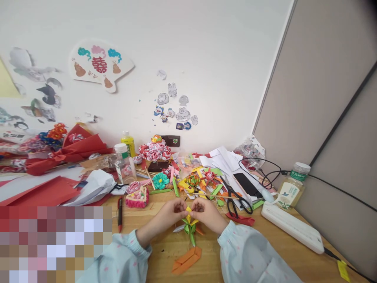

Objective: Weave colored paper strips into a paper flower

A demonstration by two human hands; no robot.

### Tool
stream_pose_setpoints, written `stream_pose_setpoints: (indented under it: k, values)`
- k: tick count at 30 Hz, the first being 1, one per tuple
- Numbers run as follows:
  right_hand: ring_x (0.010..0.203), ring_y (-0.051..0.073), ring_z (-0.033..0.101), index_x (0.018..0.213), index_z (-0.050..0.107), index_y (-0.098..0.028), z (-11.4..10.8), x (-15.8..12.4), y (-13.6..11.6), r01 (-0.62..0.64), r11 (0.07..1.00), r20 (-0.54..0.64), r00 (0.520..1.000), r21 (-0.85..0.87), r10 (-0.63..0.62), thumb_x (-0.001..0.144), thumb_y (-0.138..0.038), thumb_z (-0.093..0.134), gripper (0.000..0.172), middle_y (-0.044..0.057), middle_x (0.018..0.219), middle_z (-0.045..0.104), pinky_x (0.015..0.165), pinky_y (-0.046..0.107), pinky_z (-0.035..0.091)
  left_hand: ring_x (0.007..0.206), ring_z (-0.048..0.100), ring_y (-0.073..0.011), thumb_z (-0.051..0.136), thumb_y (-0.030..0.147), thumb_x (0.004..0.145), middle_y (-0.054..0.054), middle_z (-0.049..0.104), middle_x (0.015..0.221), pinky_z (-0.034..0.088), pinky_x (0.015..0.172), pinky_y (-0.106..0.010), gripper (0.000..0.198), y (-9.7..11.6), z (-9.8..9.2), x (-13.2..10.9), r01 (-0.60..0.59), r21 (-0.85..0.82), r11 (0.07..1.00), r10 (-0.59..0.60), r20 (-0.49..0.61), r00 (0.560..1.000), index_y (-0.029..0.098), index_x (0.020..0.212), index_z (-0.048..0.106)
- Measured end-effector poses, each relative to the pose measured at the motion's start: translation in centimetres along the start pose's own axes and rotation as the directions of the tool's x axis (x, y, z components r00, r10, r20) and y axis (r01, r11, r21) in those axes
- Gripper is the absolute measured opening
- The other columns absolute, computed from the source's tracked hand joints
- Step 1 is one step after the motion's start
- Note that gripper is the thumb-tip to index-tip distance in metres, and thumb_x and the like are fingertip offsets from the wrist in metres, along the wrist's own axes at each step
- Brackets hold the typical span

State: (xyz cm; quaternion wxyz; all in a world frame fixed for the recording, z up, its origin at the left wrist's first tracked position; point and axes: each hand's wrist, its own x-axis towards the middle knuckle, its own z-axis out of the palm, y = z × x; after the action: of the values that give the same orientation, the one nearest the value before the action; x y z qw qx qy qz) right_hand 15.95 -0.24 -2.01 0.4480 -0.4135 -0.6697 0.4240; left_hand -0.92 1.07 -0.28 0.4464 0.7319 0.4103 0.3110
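Between my left hand [176,209] and my right hand [203,210], a folded paper flower [189,225] with yellow and green parts hangs over the wooden table. Both hands pinch its yellow top with thumb and fingers, the fingertips close together. Green folded points spread out below the yellow part. Nearer to me, a folded orange paper piece [186,260] lies flat on the table. Just past my hands are a loose pile of coloured paper strips and finished paper flowers, including a green and orange one [193,180] and a red one [209,175].
Black scissors [235,200] and a phone [247,185] lie to the right, beside a white power strip [291,227] and a jar [291,188]. On the left are a pen [119,214], a pink box [137,197], bottles [127,142] and red paper [47,190]. A wall stands behind.
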Motion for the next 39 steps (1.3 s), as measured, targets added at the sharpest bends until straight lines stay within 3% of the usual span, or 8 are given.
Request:
stream_pose_setpoints:
  k: [9, 15, 19, 25, 35, 39]
  values:
    - [0.057, 0.011, 0.050, 0.069, 0.053, -0.016, 0.2, -0.1, 0.4, 0.029, 0.997, 0.001, 1.000, -0.075, -0.028, 0.069, -0.014, 0.058, 0.006, -0.004, 0.062, 0.052, 0.054, 0.022, 0.039, 0.054, 0.042, -0.0102, 0.060, 0.032, 0.069, 0.006, 0.048, 0.058, 0.032, 0.050, -0.021, 0.019, 0.2, 0.4, -0.2, -0.008, 0.022, 1.000, 0.008, -0.006, 1.000, 0.017, 0.066, 0.049]
    - [0.066, 0.014, 0.049, 0.066, 0.055, -0.018, 0.4, -0.4, -0.3, 0.128, 0.964, -0.017, 0.991, -0.233, -0.136, 0.067, -0.005, 0.057, 0.013, -0.002, 0.067, 0.053, 0.062, 0.025, 0.039, 0.054, 0.042, -0.0100, 0.061, 0.023, 0.067, 0.006, 0.048, 0.057, 0.032, 0.051, -0.021, 0.014, 0.4, 0.3, -0.3, -0.012, 0.042, 0.999, 0.013, -0.043, 0.999, 0.017, 0.061, 0.049]
    - [0.072, 0.016, 0.049, 0.070, 0.057, -0.019, 0.3, -0.5, -0.4, 0.214, 0.914, 0.001, 0.974, -0.344, -0.228, 0.068, -0.003, 0.055, 0.016, 0.000, 0.072, 0.055, 0.067, 0.028, 0.038, 0.056, 0.048, -0.0114, 0.059, 0.021, 0.068, 0.005, 0.053, 0.057, 0.035, 0.052, -0.021, 0.006, 0.2, 0.4, -0.3, -0.014, 0.029, 0.999, 0.015, -0.050, 0.999, 0.016, 0.069, 0.057]
    - [0.071, 0.016, 0.057, 0.076, 0.061, -0.018, 0.0, -0.1, -0.3, 0.126, 0.973, 0.022, 0.992, -0.192, -0.124, 0.070, -0.011, 0.058, 0.010, 0.001, 0.074, 0.061, 0.065, 0.027, 0.045, 0.060, 0.052, -0.0134, 0.058, 0.020, 0.066, 0.003, 0.057, 0.060, 0.039, 0.056, -0.023, 0.005, 0.1, 0.3, -0.1, -0.001, 0.007, 1.000, 0.001, -0.101, 0.995, 0.016, 0.067, 0.058]
    - [0.068, 0.016, 0.059, 0.069, 0.063, -0.017, -0.1, -0.1, -0.6, 0.069, 0.983, -0.028, 0.997, -0.168, -0.075, 0.067, -0.011, 0.063, 0.007, 0.000, 0.069, 0.063, 0.063, 0.027, 0.047, 0.058, 0.057, -0.0137, 0.066, 0.026, 0.058, 0.002, 0.063, 0.059, 0.043, 0.056, -0.025, 0.018, -0.5, -0.3, 0.1, 0.119, -0.043, 0.992, -0.118, 0.041, 0.992, 0.014, 0.071, 0.063]
    - [0.068, 0.016, 0.059, 0.071, 0.063, -0.017, -0.1, -0.1, -0.4, 0.069, 0.985, -0.018, 0.997, -0.159, -0.073, 0.067, -0.014, 0.065, 0.005, 0.000, 0.070, 0.063, 0.064, 0.028, 0.048, 0.054, 0.053, -0.0126, 0.066, 0.028, 0.058, 0.004, 0.060, 0.055, 0.040, 0.054, -0.023, 0.017, -0.2, -0.4, 0.0, 0.118, -0.005, 0.993, -0.118, 0.028, 0.993, 0.014, 0.066, 0.062]
